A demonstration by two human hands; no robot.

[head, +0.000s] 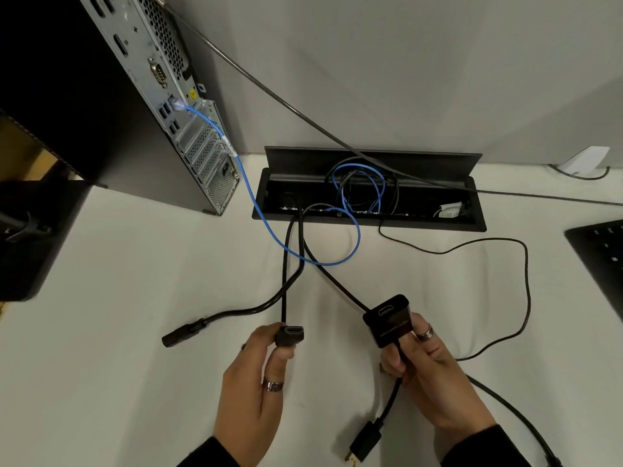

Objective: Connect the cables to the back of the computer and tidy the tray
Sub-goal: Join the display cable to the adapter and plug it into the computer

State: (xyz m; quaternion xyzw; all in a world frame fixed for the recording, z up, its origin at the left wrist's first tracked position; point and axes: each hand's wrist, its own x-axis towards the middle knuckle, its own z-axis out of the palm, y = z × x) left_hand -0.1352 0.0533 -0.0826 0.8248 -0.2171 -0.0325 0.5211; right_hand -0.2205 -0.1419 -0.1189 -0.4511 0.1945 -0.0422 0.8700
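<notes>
Two hands are working in front of the open cable tray point(478, 224): the left hand point(251, 382) is pinching one HDMI plug point(290, 335), the right hand point(428, 369) is gripping one black adapter point(391, 320). One blue network cable point(269, 234) is running from the tray to the computer point(175, 96). One power plug point(183, 332) is lying loose, left of the hands.

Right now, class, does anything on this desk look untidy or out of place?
Yes. The cable tray stands open, black and blue cables spilling in tangled loops across the desk. A thick black power plug lies loose, unconnected.
</notes>
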